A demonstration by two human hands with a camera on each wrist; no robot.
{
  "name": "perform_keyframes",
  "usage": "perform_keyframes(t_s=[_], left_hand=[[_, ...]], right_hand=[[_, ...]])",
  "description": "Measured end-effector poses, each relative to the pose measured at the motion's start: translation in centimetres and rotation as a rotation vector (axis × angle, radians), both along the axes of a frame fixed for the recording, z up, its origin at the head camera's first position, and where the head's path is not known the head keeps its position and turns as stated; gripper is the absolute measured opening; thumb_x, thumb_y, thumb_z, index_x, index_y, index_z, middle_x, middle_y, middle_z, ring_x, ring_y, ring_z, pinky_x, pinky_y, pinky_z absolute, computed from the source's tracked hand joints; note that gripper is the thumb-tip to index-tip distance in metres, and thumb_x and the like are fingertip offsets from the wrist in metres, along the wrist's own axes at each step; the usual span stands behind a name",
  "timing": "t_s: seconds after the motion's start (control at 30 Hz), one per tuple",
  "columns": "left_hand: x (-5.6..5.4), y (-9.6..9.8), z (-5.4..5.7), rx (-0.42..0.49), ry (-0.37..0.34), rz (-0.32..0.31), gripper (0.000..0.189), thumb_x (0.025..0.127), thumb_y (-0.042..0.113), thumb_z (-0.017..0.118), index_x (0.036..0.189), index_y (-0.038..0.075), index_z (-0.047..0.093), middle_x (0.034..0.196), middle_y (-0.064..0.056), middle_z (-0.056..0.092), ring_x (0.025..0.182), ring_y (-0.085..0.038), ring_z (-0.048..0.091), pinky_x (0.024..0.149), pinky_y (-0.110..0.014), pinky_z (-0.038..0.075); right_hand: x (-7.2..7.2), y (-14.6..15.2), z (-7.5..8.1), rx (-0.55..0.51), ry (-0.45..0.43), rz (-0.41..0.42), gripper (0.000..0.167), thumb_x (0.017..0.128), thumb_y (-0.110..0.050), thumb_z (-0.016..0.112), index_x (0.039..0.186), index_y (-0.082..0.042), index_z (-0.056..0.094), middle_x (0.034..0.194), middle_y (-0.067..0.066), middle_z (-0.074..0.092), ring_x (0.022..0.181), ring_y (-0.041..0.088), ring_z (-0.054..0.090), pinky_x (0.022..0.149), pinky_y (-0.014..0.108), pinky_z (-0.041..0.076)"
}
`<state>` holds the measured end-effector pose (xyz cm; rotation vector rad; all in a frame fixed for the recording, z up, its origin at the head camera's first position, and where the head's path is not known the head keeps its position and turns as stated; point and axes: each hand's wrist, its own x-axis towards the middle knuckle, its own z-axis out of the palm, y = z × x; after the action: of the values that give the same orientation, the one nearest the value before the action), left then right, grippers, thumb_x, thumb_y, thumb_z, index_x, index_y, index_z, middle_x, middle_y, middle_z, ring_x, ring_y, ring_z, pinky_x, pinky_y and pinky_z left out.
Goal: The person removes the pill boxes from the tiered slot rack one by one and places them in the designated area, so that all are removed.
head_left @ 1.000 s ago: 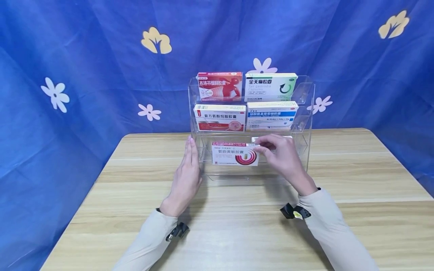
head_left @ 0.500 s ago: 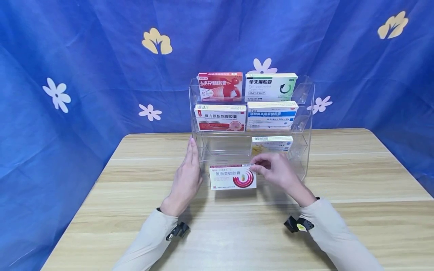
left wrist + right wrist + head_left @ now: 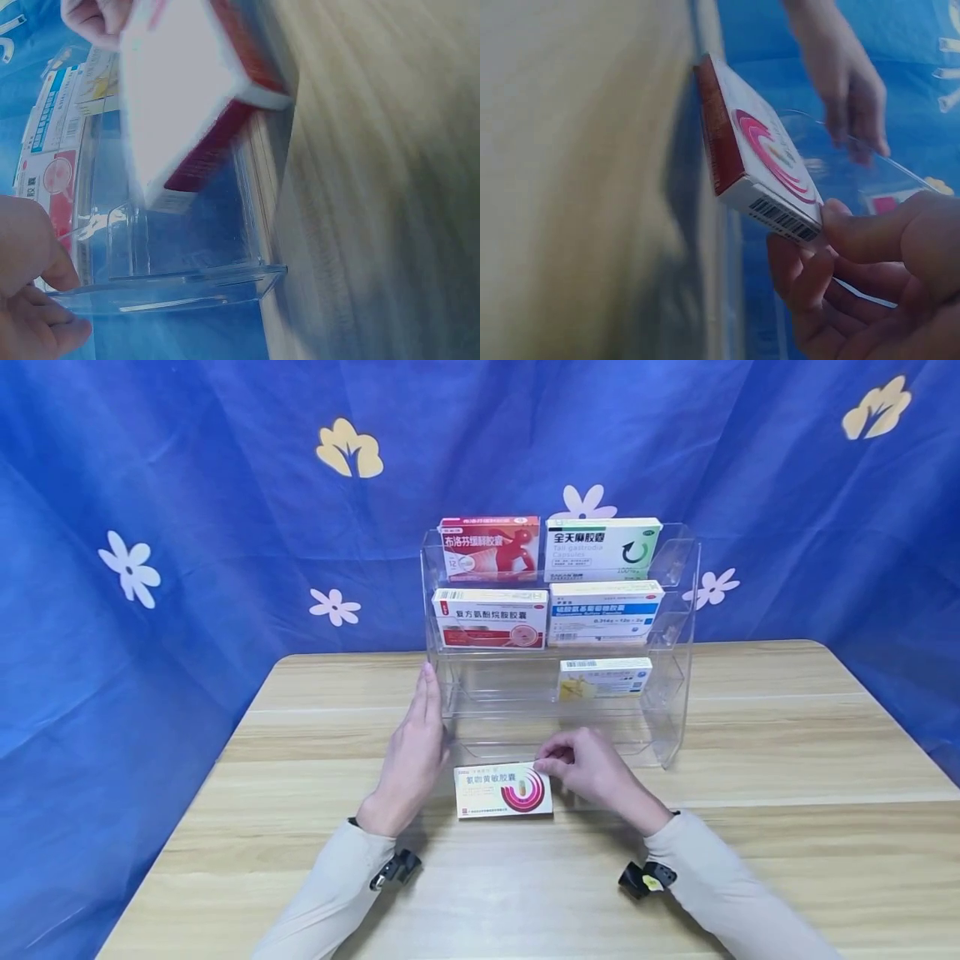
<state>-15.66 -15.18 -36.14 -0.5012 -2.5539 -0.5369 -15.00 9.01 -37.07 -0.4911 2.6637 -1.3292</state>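
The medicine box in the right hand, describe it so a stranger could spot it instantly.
On the wooden table stands a clear tiered rack. In front of it, the right hand pinches a white medicine box near one corner. Unlike the boxes in the rack, it has pink-red arcs curving round a small capsule picture.

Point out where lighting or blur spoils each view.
Head view: mostly crisp, with a pale sheen on the front of the table; left wrist view: the box is blurred and its face bleached nearly white, with glints on the clear rack; right wrist view: dim, the tabletop smeared and shadowed, though the barcode shows distinct bars.
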Motion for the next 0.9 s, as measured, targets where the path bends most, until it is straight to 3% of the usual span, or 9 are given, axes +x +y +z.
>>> perform_keyframes(t_s=[0.3,0.4,0.63,0.9], left_hand=[[-0.1,0.2,0.0,0.014,0.005,0.012,0.089,0.077,-0.015,0.063,0.149,-0.013,0.010,0.153,-0.031,0.020,0.139,-0.040,0.029,0.107,-0.046,0.036],[-0.2,0.2,0.0,0.020,0.004,0.010,0.088,0.077,-0.015,0.061,0.149,-0.012,0.010,0.153,-0.030,0.019,0.140,-0.039,0.028,0.108,-0.046,0.035],[-0.3,0.2,0.0,0.026,0.014,0.004,0.084,0.080,-0.014,0.059,0.149,-0.012,0.012,0.153,-0.030,0.021,0.140,-0.038,0.028,0.108,-0.046,0.035],[-0.1,0.1,0.0,0.029,0.004,0.002,0.084,0.079,-0.015,0.059,0.149,-0.013,0.012,0.153,-0.030,0.021,0.140,-0.038,0.028,0.109,-0.046,0.035]], right_hand=[[0.4,-0.8,-1.7,0.041,0.134,-0.064,0.005,0.080,-0.009,0.077,0.082,-0.008,0.072,0.066,-0.004,0.065,0.053,0.007,0.053,0.050,0.021,0.046],[0.4,-1.0,-1.8,0.023,0.162,-0.098,0.014,0.076,-0.007,0.080,0.076,-0.009,0.066,0.064,-0.004,0.061,0.053,0.007,0.052,0.050,0.021,0.046],[0.3,-1.2,-2.0,0.034,0.212,-0.201,0.034,0.070,-0.011,0.085,0.066,-0.012,0.051,0.053,-0.005,0.049,0.047,0.008,0.039,0.044,0.022,0.032],[0.3,-1.3,-2.9,0.056,0.349,-0.187,0.033,0.072,-0.008,0.083,0.067,-0.014,0.051,0.057,-0.007,0.050,0.052,0.006,0.044,0.049,0.022,0.039]])
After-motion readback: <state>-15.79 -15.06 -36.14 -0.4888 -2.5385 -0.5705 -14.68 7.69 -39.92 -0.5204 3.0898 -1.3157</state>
